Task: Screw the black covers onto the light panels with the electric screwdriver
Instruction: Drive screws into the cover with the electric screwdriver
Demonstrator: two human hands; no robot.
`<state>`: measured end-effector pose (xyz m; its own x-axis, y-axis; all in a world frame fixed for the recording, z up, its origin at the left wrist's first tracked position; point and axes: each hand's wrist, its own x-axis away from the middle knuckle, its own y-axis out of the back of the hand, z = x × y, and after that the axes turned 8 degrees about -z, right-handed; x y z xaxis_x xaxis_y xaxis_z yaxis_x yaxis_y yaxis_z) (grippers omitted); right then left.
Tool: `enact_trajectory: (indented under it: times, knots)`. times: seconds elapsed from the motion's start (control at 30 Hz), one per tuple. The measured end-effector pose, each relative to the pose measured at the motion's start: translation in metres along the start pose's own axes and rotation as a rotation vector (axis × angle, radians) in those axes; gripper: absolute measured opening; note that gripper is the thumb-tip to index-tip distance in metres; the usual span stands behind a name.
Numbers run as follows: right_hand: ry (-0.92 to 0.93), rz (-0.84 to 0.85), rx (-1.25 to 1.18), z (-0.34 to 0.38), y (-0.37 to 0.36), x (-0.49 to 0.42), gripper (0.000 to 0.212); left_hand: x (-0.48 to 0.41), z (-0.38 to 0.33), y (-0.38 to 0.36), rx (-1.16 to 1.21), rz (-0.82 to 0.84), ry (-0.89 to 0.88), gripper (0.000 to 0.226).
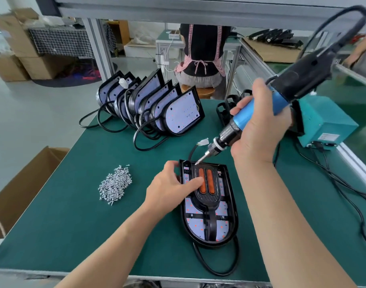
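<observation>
A light panel (227, 215) with a black rim lies flat on the green mat in front of me. A black cover (211, 196) with two orange strips rests on it. My left hand (169, 189) presses down on the panel's left rim and the cover, its thumb beside the orange strips. My right hand (261, 123) grips the blue and black electric screwdriver (259, 113), tilted down to the left. The bit tip touches the cover's top left corner. A pile of silver screws (115, 183) lies to the left of the panel.
Several light panels (153, 102) with black cables lean in a row at the back of the green table (84, 225). A teal power box (323, 121) stands at the right with cords trailing. A cardboard box (22, 183) sits at the left edge. A person sits beyond the table.
</observation>
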<state>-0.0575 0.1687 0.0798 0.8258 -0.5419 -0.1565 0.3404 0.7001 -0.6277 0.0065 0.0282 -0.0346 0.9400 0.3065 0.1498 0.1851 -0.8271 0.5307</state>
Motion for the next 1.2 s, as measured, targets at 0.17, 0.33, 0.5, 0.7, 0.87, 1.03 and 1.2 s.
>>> enact_trajectory:
  times: [0.17, 0.33, 0.5, 0.7, 0.87, 1.03, 1.2]
  knots:
    - [0.009, 0.109, 0.073, -0.029, -0.013, -0.003, 0.016, -0.009, 0.009, 0.002, 0.106, 0.059, -0.025, 0.061]
    - [0.014, 0.171, 0.104, -0.047, -0.019, -0.002, 0.015, -0.015, 0.013, -0.001, 0.184, 0.074, -0.034, 0.052]
    - [0.028, 0.199, 0.117, -0.053, -0.022, 0.001, 0.017, -0.016, 0.013, -0.003, 0.167, 0.053, -0.043, 0.050]
    - [0.030, 0.202, 0.117, -0.053, -0.020, 0.001, 0.016, -0.015, 0.012, -0.003, 0.160, 0.046, -0.057, 0.052]
    - [0.033, 0.207, 0.118, -0.052, -0.020, 0.003, 0.018, -0.014, 0.010, -0.003, 0.150, 0.026, -0.050, 0.055]
    - [0.011, 0.223, 0.107, -0.053, -0.020, 0.005, 0.017, -0.014, 0.010, -0.003, 0.160, 0.029, -0.049, 0.053]
    - [0.008, 0.251, 0.133, -0.054, -0.021, 0.006, 0.018, -0.015, 0.013, -0.004, 0.184, 0.030, -0.047, 0.048]
